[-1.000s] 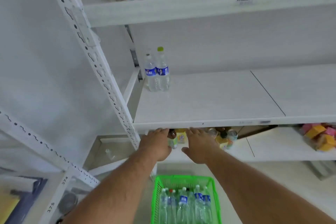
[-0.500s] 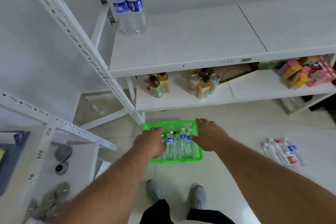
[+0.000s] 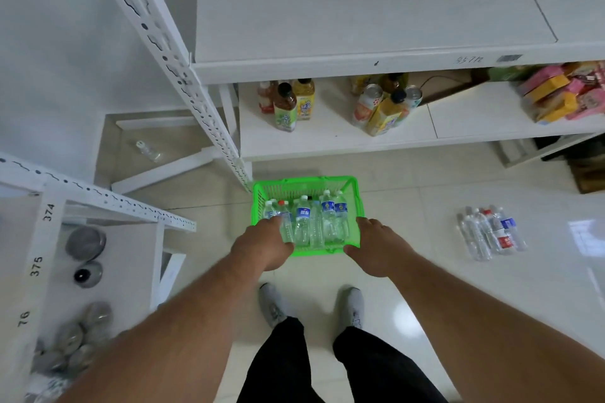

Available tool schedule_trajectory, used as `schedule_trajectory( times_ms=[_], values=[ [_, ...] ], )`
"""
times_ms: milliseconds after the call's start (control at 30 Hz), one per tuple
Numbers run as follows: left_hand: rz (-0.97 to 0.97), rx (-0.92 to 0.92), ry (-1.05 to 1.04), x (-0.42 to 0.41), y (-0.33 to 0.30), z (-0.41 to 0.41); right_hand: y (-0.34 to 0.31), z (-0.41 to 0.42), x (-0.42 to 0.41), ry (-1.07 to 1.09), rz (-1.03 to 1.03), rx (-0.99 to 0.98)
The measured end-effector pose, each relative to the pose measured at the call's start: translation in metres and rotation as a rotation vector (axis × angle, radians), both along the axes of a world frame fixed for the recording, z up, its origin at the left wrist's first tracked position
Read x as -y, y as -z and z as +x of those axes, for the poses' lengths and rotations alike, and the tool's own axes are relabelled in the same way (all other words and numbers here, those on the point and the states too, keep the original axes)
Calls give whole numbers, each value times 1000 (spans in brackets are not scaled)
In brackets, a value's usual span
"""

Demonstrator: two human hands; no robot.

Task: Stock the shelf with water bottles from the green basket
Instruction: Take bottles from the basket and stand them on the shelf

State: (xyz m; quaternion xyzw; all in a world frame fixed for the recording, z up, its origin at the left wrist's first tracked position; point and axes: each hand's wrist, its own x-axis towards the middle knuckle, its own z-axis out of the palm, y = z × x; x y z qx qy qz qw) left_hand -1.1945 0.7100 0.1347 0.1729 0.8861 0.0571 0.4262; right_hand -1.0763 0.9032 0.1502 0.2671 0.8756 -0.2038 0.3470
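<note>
Roughly, left to right:

Side rack (image 3: 42,239): white metal, number tags 374, 375 and 76 on its edge; grey round cans on it are blurred, lowest ones cut off by the frame.

Loose bottle (image 3: 148,150): small, clear, lying on the floor behind the perforated upright (image 3: 170,65) — label unreadable.

Left hand (image 3: 262,244): reaching down over the near left corner of the green basket (image 3: 355,196), back of hand up. Fingertips lie against a bottle on the left side, but the knuckles hide whether they curl round it — grip cannot be told.

Water bottles (image 3: 302,222): clear ribbed plastic, blue labels, white caps and one red, standing packed in the basket. Basket is lattice plastic, on glossy floor tiles in front of the shelving.

Right hand (image 3: 376,247): above the near right corner of the basket, fingers loose and slightly spread, holding nothing.

Target shelf (image 3: 360,3): flat white board, smudged scrawl on the front lip; bottle bases at the top edge are cut off.

Lower shelf (image 3: 327,137): tea and juice bottles, cans; pink and yellow packs far right.

Floor bottles (image 3: 491,232): a clear cluster, lying flat right of the basket.
</note>
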Motion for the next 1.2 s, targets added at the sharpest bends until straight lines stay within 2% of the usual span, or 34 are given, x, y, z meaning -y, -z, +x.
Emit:
schedule_trajectory(
  times_ms=[233, 400, 867, 1200],
  values=[
    [50, 69, -85, -5, 46, -28, 42, -25, 1, 96, -44, 40],
    [80, 134, -204, -19, 99, -38, 99, -50, -17, 151, -106, 61],
    [55, 190, -442, -58, 345, -43, 372, -83, -54, 351, -226, 141],
    [102, 210, -532, -85, 481, -53, 506, -106, -60, 473, -279, 116]
  ],
)
